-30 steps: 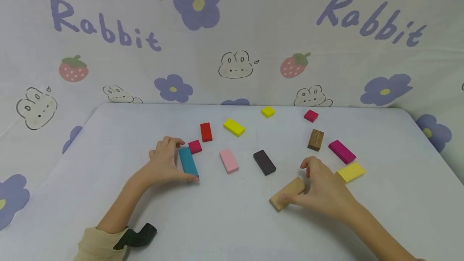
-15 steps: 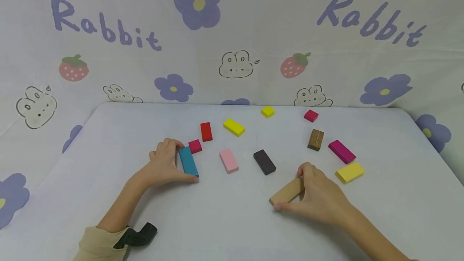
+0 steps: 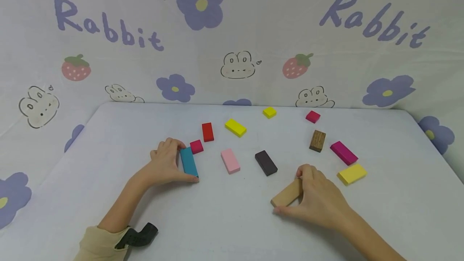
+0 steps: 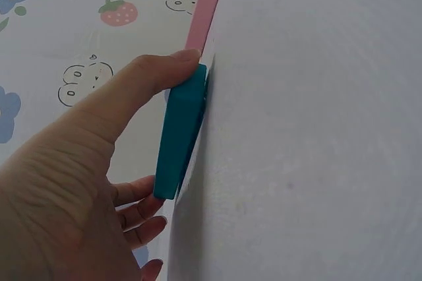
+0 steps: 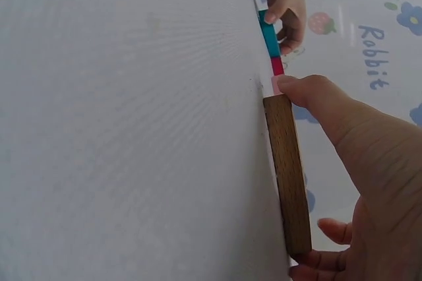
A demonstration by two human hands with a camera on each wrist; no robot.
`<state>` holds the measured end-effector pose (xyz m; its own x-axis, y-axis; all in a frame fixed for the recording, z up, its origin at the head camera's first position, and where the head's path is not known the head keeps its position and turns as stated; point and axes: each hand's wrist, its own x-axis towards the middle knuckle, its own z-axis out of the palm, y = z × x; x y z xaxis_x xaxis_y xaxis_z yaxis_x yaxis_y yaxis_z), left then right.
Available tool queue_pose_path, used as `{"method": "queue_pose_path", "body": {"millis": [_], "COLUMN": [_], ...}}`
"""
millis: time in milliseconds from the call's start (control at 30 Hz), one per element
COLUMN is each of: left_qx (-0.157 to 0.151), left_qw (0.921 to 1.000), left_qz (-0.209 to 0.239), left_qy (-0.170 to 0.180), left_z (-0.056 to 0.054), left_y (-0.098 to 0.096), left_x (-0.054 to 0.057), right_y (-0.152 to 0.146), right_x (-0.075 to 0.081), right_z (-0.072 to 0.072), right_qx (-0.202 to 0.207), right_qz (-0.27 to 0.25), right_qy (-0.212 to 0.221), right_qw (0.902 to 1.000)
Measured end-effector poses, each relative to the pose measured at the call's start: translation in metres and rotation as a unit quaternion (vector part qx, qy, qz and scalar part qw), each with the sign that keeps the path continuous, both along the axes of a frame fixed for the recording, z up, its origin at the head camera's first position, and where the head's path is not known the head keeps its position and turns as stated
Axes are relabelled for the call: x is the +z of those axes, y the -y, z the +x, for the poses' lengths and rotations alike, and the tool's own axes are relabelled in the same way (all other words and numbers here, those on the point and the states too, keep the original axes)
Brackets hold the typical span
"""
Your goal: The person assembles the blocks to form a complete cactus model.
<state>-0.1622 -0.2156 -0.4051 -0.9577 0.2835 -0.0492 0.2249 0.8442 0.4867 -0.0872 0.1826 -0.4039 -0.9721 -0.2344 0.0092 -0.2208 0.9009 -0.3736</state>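
Observation:
On the left of the white table, my left hand (image 3: pixel 164 162) spans a teal block (image 3: pixel 189 162), pinching it end to end between thumb and fingers. The left wrist view shows the thumb at one end of the teal block (image 4: pixel 181 129) and fingertips at the other. A crimson block (image 3: pixel 196 146) lies close beside its far end. Toward the front right, my right hand (image 3: pixel 320 198) holds a light wooden block (image 3: pixel 287 193) lengthwise, thumb at the near end. In the right wrist view, fingers touch the far end of that wooden block (image 5: pixel 288 175). Both blocks lie on the table.
Between the hands lie a pink block (image 3: pixel 230 161) and a dark block (image 3: pixel 266 162). Farther back are a red block (image 3: pixel 208 132) and a yellow block (image 3: pixel 235 127). On the right lie a brown block (image 3: pixel 317 140), a magenta block (image 3: pixel 343 152) and a pale yellow block (image 3: pixel 352 174).
My right hand has shifted slightly nearer and its thumb has slid from atop the wooden block to its near end, the fingers closing on the other end. The left hand stays put.

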Motion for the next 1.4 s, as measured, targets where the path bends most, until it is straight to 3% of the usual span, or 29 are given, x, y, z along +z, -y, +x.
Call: {"method": "queue_pose_path", "body": {"millis": [467,733,1067,1400], "left_qx": [0.0,-0.012,-0.026,-0.054], "left_qw": [0.9998,0.9992,0.998,0.9974], "left_qz": [0.017,0.029,0.052,0.041], "left_qy": [-0.013,-0.027,-0.023,-0.023], "left_z": [0.002,0.003,0.007,0.009], "left_y": [0.0,-0.004,-0.018,-0.035], "left_x": [0.01,0.015,0.021,0.021], "right_y": [-0.002,-0.006,-0.01,-0.009], "right_x": [0.006,0.007,0.004,0.001], "right_z": [0.001,-0.003,-0.008,-0.014], "right_qx": [0.034,0.074,0.109,0.137], "right_qz": [-0.092,-0.081,-0.121,-0.144], "right_qy": [0.024,-0.008,0.011,0.037], "right_qw": [0.9949,0.994,0.9866,0.9793]}}
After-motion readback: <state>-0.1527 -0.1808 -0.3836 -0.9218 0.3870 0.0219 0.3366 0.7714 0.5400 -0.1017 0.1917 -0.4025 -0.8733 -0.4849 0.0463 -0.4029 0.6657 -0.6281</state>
